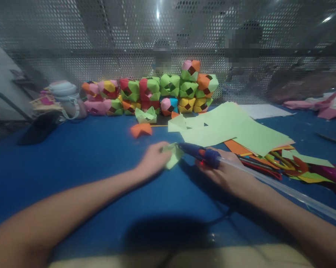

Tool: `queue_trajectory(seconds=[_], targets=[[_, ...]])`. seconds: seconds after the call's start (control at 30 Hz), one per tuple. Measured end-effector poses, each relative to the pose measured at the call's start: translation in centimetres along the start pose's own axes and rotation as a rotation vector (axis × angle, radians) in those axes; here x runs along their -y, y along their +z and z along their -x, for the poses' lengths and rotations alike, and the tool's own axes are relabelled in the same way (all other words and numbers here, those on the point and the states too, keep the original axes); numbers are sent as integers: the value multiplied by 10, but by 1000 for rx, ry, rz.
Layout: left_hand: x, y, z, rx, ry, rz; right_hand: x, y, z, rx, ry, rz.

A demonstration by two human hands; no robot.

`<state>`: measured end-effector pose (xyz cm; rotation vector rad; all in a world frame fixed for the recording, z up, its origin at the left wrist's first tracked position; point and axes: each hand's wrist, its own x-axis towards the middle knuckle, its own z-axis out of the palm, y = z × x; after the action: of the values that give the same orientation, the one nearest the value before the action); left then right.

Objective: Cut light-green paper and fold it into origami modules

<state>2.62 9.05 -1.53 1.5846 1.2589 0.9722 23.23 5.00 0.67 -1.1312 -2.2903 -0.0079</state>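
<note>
My left hand (154,158) pinches a folded piece of light green paper (173,157) just above the blue table. In my right hand (222,169) is a blue hot glue gun (197,152) with a small red light lit on it; a long clear glue stick (271,182) sticks out of its back. The gun's nozzle meets the edge of the green paper, though whether they touch I cannot tell. Beyond my left hand lie an orange folded paper piece (141,130) and a pale green folded paper piece (146,115).
Stacked folded-paper balls (149,89) line the table's back edge by a perforated metal screen (114,37). Green paper sheets (226,126), yellow-handled scissors (282,160) and paper scraps lie at the right. A white lidded bottle (64,96) stands back left. A cable (219,219) runs below my right hand.
</note>
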Motion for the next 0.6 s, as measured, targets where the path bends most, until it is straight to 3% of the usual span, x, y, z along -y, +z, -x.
queue_trajectory(seconds=[0.6], targets=[[0, 0, -2, 2, -29, 33, -1, 2, 1, -14, -27, 32]])
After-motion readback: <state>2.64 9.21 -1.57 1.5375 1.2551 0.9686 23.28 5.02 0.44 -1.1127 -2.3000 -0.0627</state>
